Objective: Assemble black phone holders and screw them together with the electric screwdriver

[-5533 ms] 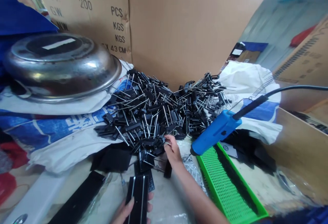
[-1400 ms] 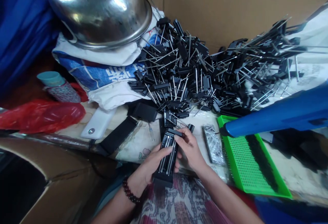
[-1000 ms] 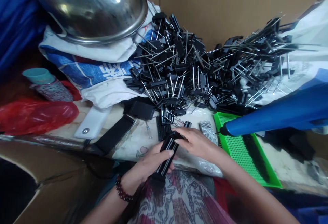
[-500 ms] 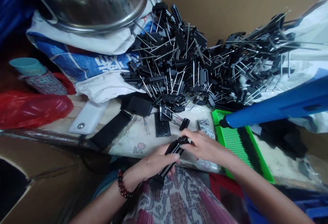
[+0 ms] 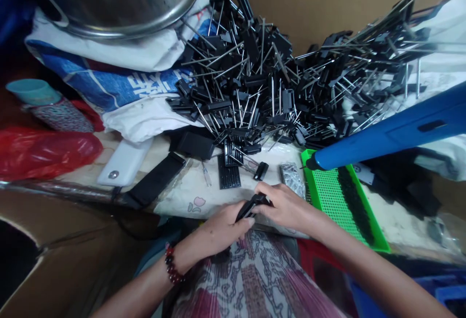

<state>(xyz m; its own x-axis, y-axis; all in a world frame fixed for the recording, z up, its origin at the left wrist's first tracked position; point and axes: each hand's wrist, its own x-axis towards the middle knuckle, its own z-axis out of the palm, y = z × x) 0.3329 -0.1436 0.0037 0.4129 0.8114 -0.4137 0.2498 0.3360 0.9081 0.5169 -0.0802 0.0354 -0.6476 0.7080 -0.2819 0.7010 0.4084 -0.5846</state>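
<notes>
The left hand (image 5: 224,228) is wrapped around a black assembly (image 5: 246,209), the right hand (image 5: 286,205) pinching its far end. Just beyond the grip lies a loose rodded piece (image 5: 261,171), then a tangled heap (image 5: 251,43). To its right are a green tray (image 5: 329,194) and, slanting over that, a blue screwdriver (image 5: 386,136). The tabletop (image 5: 214,195) edge runs beside the grip; pale surface stretches leftward to a black slab (image 5: 157,179).

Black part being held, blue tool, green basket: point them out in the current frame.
Black part (image 5: 250,206): head view, on its uncovered stretch.
Blue tool (image 5: 382,137): head view, middle of its body.
Green basket (image 5: 329,199): head view, bare mesh floor.
</notes>
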